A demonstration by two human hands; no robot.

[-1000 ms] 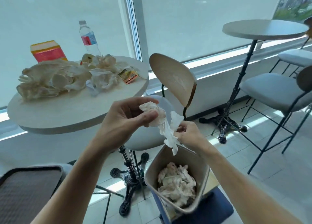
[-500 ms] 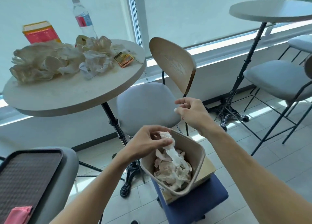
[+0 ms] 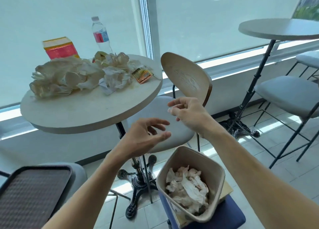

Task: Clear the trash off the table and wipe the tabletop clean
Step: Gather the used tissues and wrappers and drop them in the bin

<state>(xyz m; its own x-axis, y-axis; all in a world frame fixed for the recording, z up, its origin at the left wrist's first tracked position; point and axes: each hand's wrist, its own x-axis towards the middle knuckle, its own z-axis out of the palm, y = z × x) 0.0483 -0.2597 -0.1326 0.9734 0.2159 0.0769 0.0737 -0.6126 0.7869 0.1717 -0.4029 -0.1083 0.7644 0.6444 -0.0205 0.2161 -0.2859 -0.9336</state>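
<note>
Lying in a heap across the far half of the round table, the crumpled paper trash reaches from the left edge to past the middle, its biggest wad on the left and smaller white wads just beside it. An orange-gold wrapper lies flat near the right edge, touching the smaller wads or just beside them; which, I cannot tell. At the far edge a red and yellow box stands behind the heap, and a clear water bottle with a red label stands upright to the right of it. The near half of the tabletop is bare and shows faint stains.

Both hands hang in the air in front of the table's near right edge, holding nothing. The left hand has its fingers loosely spread. The right hand, slightly higher and close beside it, has its fingers loosely curled.

Below the hands a tan bin sits on a blue stool, partly filled with crumpled white tissues. A grey-seated chair with a wooden back stands behind the hands. A dark tray rests on another seat at the lower left. A second round table and more chairs stand to the right by the window.
</note>
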